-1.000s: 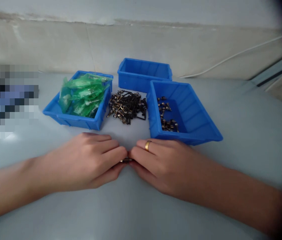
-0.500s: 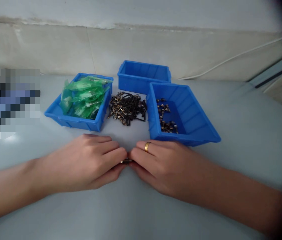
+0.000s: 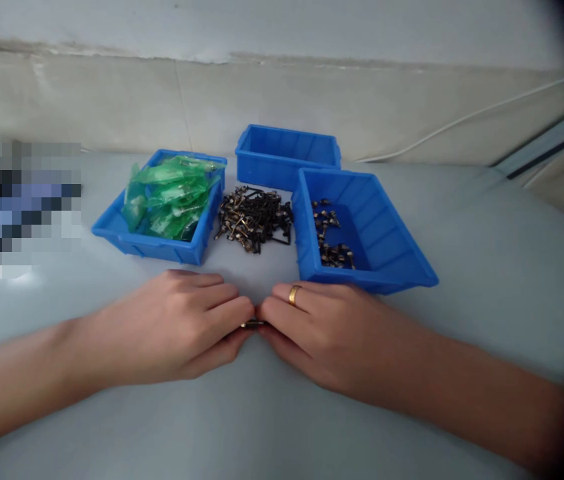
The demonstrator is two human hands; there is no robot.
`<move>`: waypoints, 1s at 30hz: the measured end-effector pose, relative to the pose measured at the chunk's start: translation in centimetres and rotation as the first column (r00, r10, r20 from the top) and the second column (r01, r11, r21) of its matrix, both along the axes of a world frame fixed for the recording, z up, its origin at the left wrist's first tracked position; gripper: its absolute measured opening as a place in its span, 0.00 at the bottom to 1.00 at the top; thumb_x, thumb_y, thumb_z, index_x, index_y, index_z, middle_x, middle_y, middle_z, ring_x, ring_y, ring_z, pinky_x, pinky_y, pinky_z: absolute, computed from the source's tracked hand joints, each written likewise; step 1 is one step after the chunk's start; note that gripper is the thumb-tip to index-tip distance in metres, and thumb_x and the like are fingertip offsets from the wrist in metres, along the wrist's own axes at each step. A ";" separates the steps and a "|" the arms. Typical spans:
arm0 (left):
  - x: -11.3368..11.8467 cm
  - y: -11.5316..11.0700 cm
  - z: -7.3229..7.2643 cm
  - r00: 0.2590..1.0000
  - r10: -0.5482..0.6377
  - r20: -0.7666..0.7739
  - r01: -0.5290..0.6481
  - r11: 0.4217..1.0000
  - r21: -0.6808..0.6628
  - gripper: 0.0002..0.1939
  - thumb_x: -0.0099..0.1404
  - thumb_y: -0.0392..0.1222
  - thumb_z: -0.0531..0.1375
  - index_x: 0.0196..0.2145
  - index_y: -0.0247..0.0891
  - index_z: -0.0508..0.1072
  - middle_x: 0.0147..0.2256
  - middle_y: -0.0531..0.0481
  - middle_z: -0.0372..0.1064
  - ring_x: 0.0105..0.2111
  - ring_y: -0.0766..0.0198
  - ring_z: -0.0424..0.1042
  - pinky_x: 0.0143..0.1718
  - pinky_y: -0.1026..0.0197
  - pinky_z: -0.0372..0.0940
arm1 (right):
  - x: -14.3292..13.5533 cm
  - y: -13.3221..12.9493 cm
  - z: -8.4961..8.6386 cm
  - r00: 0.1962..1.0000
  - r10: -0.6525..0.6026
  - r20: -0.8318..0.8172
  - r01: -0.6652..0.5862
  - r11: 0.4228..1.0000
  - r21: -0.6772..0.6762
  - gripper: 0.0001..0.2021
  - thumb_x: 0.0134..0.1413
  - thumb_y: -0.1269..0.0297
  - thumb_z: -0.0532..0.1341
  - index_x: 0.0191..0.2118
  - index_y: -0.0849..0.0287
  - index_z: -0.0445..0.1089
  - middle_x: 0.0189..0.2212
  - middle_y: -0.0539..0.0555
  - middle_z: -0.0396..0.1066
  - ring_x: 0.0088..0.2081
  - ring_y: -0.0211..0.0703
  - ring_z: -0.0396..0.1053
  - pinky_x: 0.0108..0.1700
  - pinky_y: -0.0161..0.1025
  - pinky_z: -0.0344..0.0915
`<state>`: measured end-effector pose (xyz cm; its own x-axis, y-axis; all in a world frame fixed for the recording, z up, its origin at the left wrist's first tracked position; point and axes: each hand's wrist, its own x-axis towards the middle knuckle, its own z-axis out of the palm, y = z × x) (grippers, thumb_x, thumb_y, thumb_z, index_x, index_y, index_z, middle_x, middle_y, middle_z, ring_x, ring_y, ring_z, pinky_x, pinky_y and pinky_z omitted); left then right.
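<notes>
My left hand (image 3: pixel 197 327) and my right hand (image 3: pixel 319 333) meet at the fingertips, both closed in a pinch. Between them is a small screw (image 3: pixel 253 324), dark with a brassy end; the fingers hide most of it. A gold ring sits on one finger of my right hand. Just beyond the hands lies a loose pile of screws (image 3: pixel 255 217), some brassy and some black. To its right, a blue bin (image 3: pixel 387 230) holds several small metal fasteners (image 3: pixel 335 253) along its left side.
At the left stands a blue bin (image 3: pixel 147 248) filled with green plastic bags (image 3: pixel 175 193). Behind the pile is another blue bin (image 3: pixel 287 167) near the wall. A white cable (image 3: pixel 442 133) runs along the wall at the right. Something blurred out (image 3: pixel 17 200) lies far left.
The view has shifted very slightly, so the bins sit a touch lower. Both hands keep the same pinch on the screw.
</notes>
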<state>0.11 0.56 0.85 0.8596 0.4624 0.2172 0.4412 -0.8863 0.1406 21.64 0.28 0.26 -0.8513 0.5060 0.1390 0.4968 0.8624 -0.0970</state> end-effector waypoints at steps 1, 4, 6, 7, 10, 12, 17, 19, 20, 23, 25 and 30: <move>0.0 0.0 0.0 1.000 0.000 -0.001 0.000 1.000 0.001 0.16 0.72 0.37 0.47 0.27 0.36 0.67 0.24 0.52 0.63 0.24 0.64 0.63 0.25 0.61 0.56 | 0.0 0.0 0.0 1.000 -0.001 -0.001 0.001 1.000 0.000 0.04 0.59 0.74 0.56 0.33 0.59 0.63 0.29 0.52 0.67 0.29 0.43 0.66 0.26 0.39 0.57; 0.0 0.1 0.0 1.000 0.002 0.001 -0.002 1.000 0.000 0.17 0.72 0.37 0.46 0.27 0.36 0.66 0.23 0.52 0.63 0.23 0.64 0.62 0.24 0.61 0.56 | 0.0 0.0 0.0 1.000 0.003 -0.002 -0.003 1.000 0.000 0.04 0.60 0.74 0.55 0.33 0.59 0.63 0.29 0.52 0.67 0.29 0.43 0.67 0.27 0.39 0.57; 0.0 0.2 0.0 1.000 0.000 0.009 0.000 1.000 -0.001 0.17 0.72 0.37 0.47 0.26 0.36 0.66 0.23 0.52 0.63 0.23 0.64 0.62 0.24 0.61 0.55 | 0.0 0.0 0.0 1.000 0.008 -0.006 -0.008 1.000 0.001 0.05 0.60 0.74 0.55 0.33 0.60 0.64 0.28 0.52 0.67 0.29 0.43 0.66 0.27 0.39 0.57; 0.0 0.2 0.0 1.000 -0.001 0.013 0.001 1.000 -0.002 0.17 0.72 0.37 0.47 0.26 0.36 0.66 0.23 0.52 0.63 0.23 0.64 0.62 0.23 0.61 0.55 | 0.0 0.0 0.0 1.000 0.005 -0.008 -0.005 1.000 0.004 0.04 0.60 0.74 0.55 0.33 0.60 0.64 0.28 0.52 0.67 0.29 0.43 0.66 0.27 0.39 0.57; 0.0 0.1 0.0 1.000 -0.003 0.013 0.003 1.000 -0.007 0.16 0.72 0.37 0.47 0.27 0.36 0.66 0.23 0.52 0.63 0.23 0.64 0.62 0.24 0.60 0.55 | 0.0 0.0 0.1 1.000 0.002 -0.004 -0.001 1.000 0.002 0.04 0.60 0.73 0.55 0.33 0.59 0.63 0.28 0.52 0.67 0.29 0.44 0.66 0.27 0.39 0.57; 0.0 0.1 0.0 1.000 0.001 0.008 0.000 1.000 -0.011 0.16 0.72 0.37 0.48 0.27 0.36 0.67 0.24 0.52 0.63 0.24 0.64 0.62 0.25 0.60 0.55 | 0.0 0.0 0.0 1.000 0.000 0.003 0.000 1.000 -0.004 0.04 0.60 0.73 0.56 0.33 0.59 0.63 0.29 0.52 0.67 0.29 0.43 0.66 0.27 0.39 0.57; 0.0 0.1 -0.1 1.000 -0.002 0.009 0.003 1.000 -0.021 0.15 0.71 0.36 0.48 0.27 0.35 0.66 0.24 0.52 0.62 0.24 0.63 0.62 0.25 0.60 0.55 | 0.1 0.0 0.0 1.000 0.003 0.000 -0.003 1.000 -0.004 0.04 0.61 0.73 0.55 0.34 0.59 0.63 0.29 0.52 0.67 0.29 0.43 0.66 0.28 0.38 0.58; 0.1 0.2 -0.1 1.000 -0.002 0.011 0.002 1.000 -0.017 0.16 0.72 0.37 0.48 0.27 0.35 0.66 0.24 0.52 0.62 0.24 0.63 0.62 0.25 0.60 0.55 | 0.1 0.0 0.0 1.000 0.003 -0.006 -0.003 1.000 0.005 0.05 0.61 0.72 0.55 0.33 0.59 0.63 0.28 0.52 0.67 0.29 0.43 0.66 0.27 0.39 0.57; 0.1 0.2 -0.1 1.000 -0.001 0.010 0.002 1.000 -0.015 0.16 0.72 0.37 0.48 0.27 0.35 0.66 0.24 0.52 0.62 0.24 0.63 0.62 0.25 0.60 0.54 | 0.1 0.0 0.0 1.000 0.003 -0.008 -0.003 1.000 0.007 0.05 0.61 0.72 0.55 0.33 0.59 0.63 0.28 0.52 0.67 0.29 0.43 0.66 0.27 0.39 0.57; 0.0 0.1 -0.1 1.000 -0.001 0.011 0.001 1.000 -0.013 0.16 0.72 0.37 0.47 0.27 0.36 0.66 0.24 0.52 0.62 0.24 0.63 0.61 0.25 0.60 0.54 | 0.1 0.0 0.0 1.000 -0.002 -0.002 0.002 1.000 0.000 0.04 0.60 0.73 0.56 0.33 0.59 0.63 0.28 0.52 0.67 0.29 0.43 0.66 0.27 0.39 0.57; 0.0 0.0 -0.2 1.000 -0.002 0.015 0.002 1.000 -0.015 0.16 0.72 0.37 0.47 0.27 0.36 0.66 0.24 0.52 0.62 0.24 0.63 0.61 0.25 0.60 0.54 | 0.0 0.0 0.0 1.000 -0.003 -0.001 0.003 1.000 -0.004 0.04 0.60 0.73 0.56 0.33 0.59 0.63 0.29 0.52 0.67 0.29 0.43 0.66 0.27 0.39 0.57; -0.1 0.0 -0.3 1.000 -0.002 0.020 0.003 1.000 -0.028 0.15 0.71 0.37 0.48 0.27 0.35 0.66 0.24 0.52 0.62 0.24 0.63 0.61 0.25 0.59 0.54 | 0.0 0.1 0.0 1.000 0.006 0.000 -0.006 1.000 0.003 0.04 0.61 0.72 0.55 0.34 0.59 0.63 0.28 0.52 0.67 0.29 0.43 0.66 0.27 0.39 0.57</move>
